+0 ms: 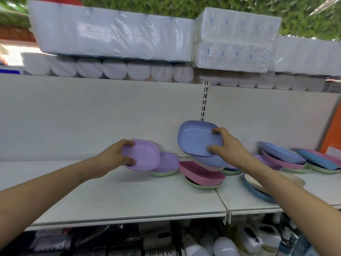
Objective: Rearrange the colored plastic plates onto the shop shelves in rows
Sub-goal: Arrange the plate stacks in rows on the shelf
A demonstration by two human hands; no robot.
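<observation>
1. The left hand gripped a lilac plate by its near rim, fingers curled over the edge. The plate was tilted and sat just above the shelf.
2. The right hand pinched a blue plate by its right edge. It was raised higher than the left hand's plate, with its hollow turned toward the person.
3. Directly beneath the right hand leaned an untidy heap of blue, pink and green plates. Between the two hands a second lilac plate rested on a green one.
4. Beyond the right hand, further stacks lay askew on the shelf.
5. The step looked like sorting by colour to start a row. The bare shelf below and outward of the left hand seemed the natural spot for the lilac plate.
6. To do it well, the lilac plate should go down flat and square to the shelf's front edge. The hand should let go only once the plate is seated.
7. The blue plate needed keeping clear of the leaning heap, since a knock could send those plates sliding.
</observation>
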